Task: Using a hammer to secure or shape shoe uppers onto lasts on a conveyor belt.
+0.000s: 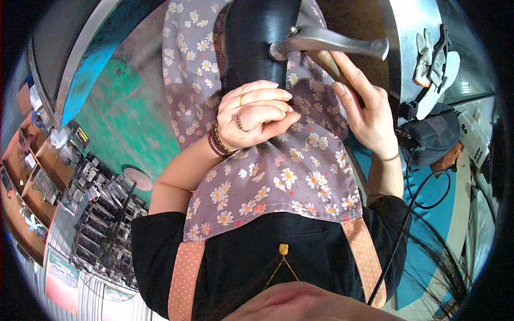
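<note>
Now my left hand (257,115) curls into a loose fist, glossy black cylinder (249,51) just beyond; my right hand (369,104), thumb and index spread, nears a curved metal lever (340,41).

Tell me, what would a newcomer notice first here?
Probably the curved metal tool at the upper right of centre, its handle in the right hand. Next, the daisy-patterned apron in the middle, with the curled left hand by the shiny black piece.
</note>
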Tool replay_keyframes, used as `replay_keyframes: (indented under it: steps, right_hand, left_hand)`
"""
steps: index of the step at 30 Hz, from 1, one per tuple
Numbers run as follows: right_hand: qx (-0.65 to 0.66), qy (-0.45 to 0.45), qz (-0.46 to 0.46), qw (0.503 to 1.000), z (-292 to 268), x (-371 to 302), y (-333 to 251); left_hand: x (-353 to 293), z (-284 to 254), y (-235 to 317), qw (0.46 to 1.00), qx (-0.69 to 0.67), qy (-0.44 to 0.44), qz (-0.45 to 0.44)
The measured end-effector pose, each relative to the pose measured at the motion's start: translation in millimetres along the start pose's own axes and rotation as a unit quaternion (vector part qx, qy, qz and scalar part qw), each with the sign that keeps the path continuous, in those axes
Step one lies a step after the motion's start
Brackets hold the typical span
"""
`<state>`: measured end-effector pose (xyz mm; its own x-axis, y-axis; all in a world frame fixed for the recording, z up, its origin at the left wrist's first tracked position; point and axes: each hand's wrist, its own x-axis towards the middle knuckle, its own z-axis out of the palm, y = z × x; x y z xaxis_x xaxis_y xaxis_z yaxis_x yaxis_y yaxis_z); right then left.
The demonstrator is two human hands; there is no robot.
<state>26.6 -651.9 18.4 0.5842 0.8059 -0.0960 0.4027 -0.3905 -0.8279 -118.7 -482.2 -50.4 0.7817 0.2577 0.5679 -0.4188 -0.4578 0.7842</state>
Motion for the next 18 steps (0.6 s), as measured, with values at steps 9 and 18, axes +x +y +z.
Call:
replay_keyframes:
  steps: [9,18]
  right_hand:
    - [-0.108,0.158,-0.196,0.962,24,38,0]
    - [-0.146,0.222,-0.237,0.935,37,40,42]
  left_hand:
    - [7,-5,0,1.000,-0.021,-0.014,-0.013]
    - [9,-4,-10,0.995,-0.089,0.002,-0.034]
